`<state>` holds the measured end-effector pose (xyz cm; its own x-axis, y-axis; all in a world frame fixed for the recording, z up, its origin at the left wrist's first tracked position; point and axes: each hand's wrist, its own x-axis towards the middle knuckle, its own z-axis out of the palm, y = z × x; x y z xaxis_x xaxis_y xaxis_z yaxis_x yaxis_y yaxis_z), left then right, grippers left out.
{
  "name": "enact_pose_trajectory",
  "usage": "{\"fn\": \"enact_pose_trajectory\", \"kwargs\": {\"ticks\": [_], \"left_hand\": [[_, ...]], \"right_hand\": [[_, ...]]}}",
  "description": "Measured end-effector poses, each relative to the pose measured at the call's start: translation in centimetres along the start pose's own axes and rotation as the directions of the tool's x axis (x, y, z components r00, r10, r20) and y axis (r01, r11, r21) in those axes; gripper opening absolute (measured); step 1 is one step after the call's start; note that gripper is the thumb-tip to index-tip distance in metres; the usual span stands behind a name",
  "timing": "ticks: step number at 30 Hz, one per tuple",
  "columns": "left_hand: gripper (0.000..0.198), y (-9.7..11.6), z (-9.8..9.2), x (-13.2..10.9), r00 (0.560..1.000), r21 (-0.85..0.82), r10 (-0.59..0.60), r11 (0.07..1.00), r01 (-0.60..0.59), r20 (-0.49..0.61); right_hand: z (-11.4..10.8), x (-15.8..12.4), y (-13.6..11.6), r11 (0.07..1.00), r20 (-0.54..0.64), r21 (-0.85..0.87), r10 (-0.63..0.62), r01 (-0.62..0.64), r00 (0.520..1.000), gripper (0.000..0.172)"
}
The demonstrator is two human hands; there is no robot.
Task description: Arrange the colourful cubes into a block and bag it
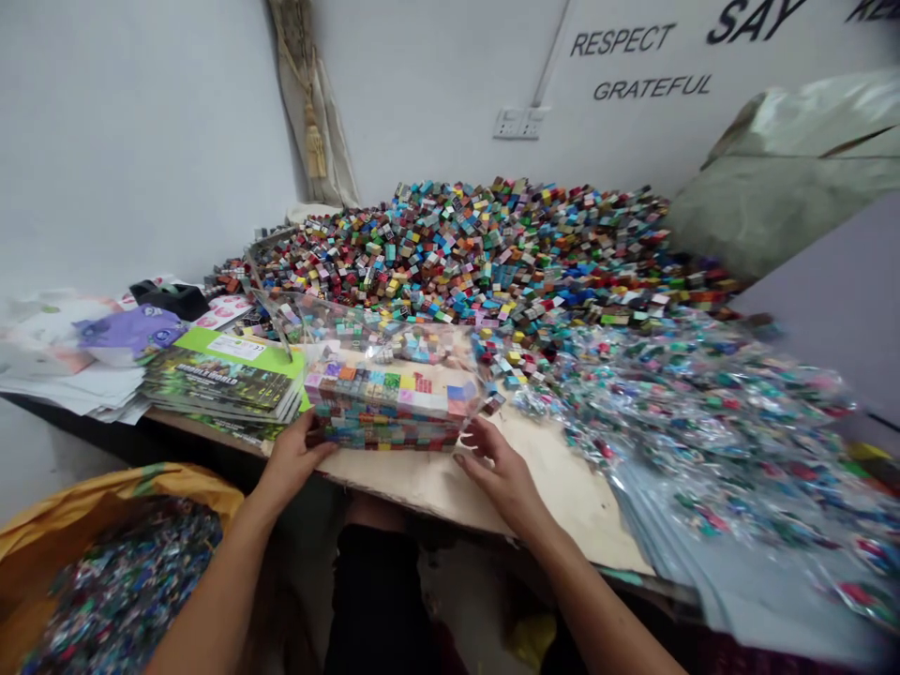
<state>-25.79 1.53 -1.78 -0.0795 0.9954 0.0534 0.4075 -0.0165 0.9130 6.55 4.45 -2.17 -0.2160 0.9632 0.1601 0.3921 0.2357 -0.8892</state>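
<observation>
A clear plastic box (390, 408), packed with rows of small colourful printed cubes, rests at the front edge of the table. Its transparent top part (380, 328) stands up behind the cubes, with glare on it. My left hand (299, 457) grips the box's lower left end, thumb in front. At the lower right corner, the curled fingers of my right hand (498, 464) hold the other end. One loose dark cube (493, 403) is beside that corner. Behind the box rises a large heap of similar cubes (492, 244).
Printed cards (225, 375) are stacked at left, near a purple packet (130, 330) and black tape dispenser (169, 298). Small filled clear bags (703, 394) spread over the right side, above flat plastic sleeves (710, 572). An orange sack (28, 539) stands below left.
</observation>
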Motion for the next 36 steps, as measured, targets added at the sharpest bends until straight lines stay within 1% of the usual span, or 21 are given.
{"fn": "enact_pose_trajectory", "kwargs": {"ticks": [2,5,8,12,14,15,16,18,20,22,26,31,33,36], "left_hand": [[0.038,0.3,-0.2,0.2,1.000,0.034,0.002,0.999,-0.003,0.015],[0.037,0.8,-0.4,0.3,1.000,0.056,-0.010,0.998,0.009,0.013],[0.036,1.2,-0.3,0.1,0.999,0.054,-0.031,0.998,0.031,0.010],[0.037,1.2,-0.2,0.0,0.999,0.030,-0.033,0.999,0.033,0.013],[0.037,1.1,-0.2,0.0,0.999,0.036,-0.032,0.999,0.032,0.003],[0.038,1.0,-0.2,0.0,0.999,0.036,-0.034,0.999,0.034,-0.003],[0.039,1.0,-0.2,0.0,0.999,0.028,-0.039,0.999,0.039,-0.009],[0.042,1.1,-0.2,0.0,0.999,-0.002,-0.052,0.999,0.052,-0.012],[0.043,1.2,-0.2,0.0,0.998,-0.033,-0.057,0.998,0.057,-0.008],[0.043,1.3,-0.2,0.0,0.998,-0.055,-0.060,0.997,0.059,-0.004],[0.045,1.4,-0.2,0.1,0.997,-0.073,-0.071,0.995,0.071,-0.001],[0.053,1.2,-0.3,0.4,0.994,-0.061,-0.106,0.993,0.105,-0.006],[0.058,1.3,-0.3,0.5,0.993,-0.058,-0.119,0.991,0.118,-0.013],[0.064,1.7,-0.2,0.4,0.991,-0.049,-0.135,0.990,0.134,-0.002]], "right_hand": [[-0.2,1.1,0.5,0.995,0.052,-0.093,-0.027,0.032,0.998,0.057],[-0.2,2.6,0.9,0.977,0.122,-0.196,-0.060,0.083,0.991,0.047],[0.1,3.1,1.0,0.967,0.112,-0.236,-0.072,0.097,0.991,0.042],[0.6,2.7,0.9,0.964,0.070,-0.255,-0.064,0.080,0.995,0.040],[0.4,2.5,0.7,0.974,0.069,-0.214,-0.058,0.072,0.996,0.040],[0.2,2.5,0.5,0.984,0.084,-0.167,-0.049,0.063,0.995,0.042],[-0.1,2.5,0.3,0.994,0.111,-0.102,-0.036,0.047,0.993,0.045],[-0.8,2.5,-0.2,0.998,0.200,0.056,-0.008,-0.003,0.980,0.048],[-1.4,2.7,-0.4,0.978,0.288,0.197,0.006,-0.065,0.958,0.047],[-1.6,2.8,-0.3,0.955,0.327,0.278,0.009,-0.105,0.945,0.046],[-1.5,2.9,0.1,0.941,0.318,0.309,0.034,-0.138,0.947,0.045],[-1.3,2.8,0.2,0.961,0.258,0.257,0.034,-0.103,0.965,0.037],[-1.4,2.5,0.1,0.955,0.254,0.279,0.029,-0.102,0.967,0.040],[-2.0,2.0,0.0,0.922,0.260,0.362,0.039,-0.135,0.965,0.056]]}}
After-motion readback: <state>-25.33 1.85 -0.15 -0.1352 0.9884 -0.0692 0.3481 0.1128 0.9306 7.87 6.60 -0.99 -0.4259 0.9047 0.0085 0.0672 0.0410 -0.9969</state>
